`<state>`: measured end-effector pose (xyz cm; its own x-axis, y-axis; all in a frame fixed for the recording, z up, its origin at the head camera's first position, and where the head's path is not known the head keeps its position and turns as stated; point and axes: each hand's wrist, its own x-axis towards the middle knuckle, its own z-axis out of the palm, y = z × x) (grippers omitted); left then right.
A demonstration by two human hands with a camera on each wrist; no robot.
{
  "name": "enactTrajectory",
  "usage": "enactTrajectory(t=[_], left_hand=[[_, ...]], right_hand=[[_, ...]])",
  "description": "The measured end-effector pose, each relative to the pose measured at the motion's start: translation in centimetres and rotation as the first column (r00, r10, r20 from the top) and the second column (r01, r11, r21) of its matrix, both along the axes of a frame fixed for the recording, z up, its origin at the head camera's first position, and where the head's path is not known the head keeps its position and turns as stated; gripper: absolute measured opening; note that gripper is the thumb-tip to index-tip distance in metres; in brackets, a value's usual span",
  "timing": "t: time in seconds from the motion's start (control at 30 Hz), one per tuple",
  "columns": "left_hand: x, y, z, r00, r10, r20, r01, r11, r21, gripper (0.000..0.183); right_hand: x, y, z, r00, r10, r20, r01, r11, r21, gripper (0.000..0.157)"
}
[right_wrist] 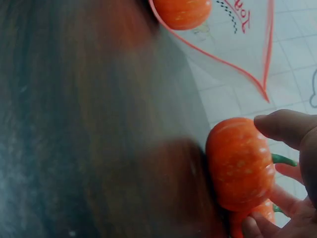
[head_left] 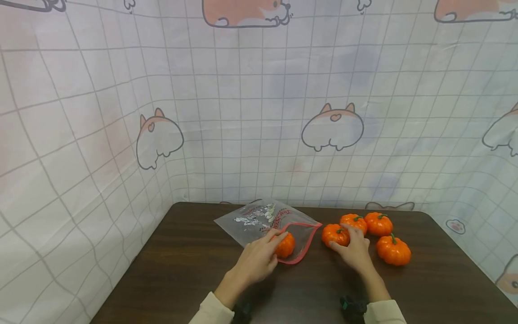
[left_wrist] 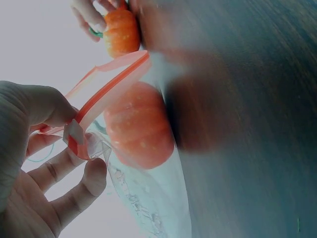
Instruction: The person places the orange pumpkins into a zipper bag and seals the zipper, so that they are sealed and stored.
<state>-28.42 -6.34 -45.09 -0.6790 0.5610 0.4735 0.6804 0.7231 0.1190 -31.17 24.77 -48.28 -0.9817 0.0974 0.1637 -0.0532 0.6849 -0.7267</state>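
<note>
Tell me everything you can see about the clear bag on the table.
The clear bag looks like thin plastic, with white and red printing and a red rim. It lies on the dark table, its mouth gaping toward the lower right of the head view. One orange pumpkin sits inside, near the mouth; the left hand pinches the rim.

Table (head_left: 174,265): bag (head_left: 248,222) toward far edge, one pumpkin (head_left: 286,245) in it at the mouth. Four more pumpkins (head_left: 378,225) right of bag, toward far right corner; rightmost sits closest to near edge.
</note>
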Motion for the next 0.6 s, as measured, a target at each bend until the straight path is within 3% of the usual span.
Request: enactTrajectory(t=[0.6], left_hand=[[-0.32,0.01,-0.2,0.999,-0.016,0.03,0.015,0.999,0.03,0.065]], right_hand=[[-0.2,0.04,-0.78,1.0,0.006,0.025,-0.006,1.0,0.003,0.067]])
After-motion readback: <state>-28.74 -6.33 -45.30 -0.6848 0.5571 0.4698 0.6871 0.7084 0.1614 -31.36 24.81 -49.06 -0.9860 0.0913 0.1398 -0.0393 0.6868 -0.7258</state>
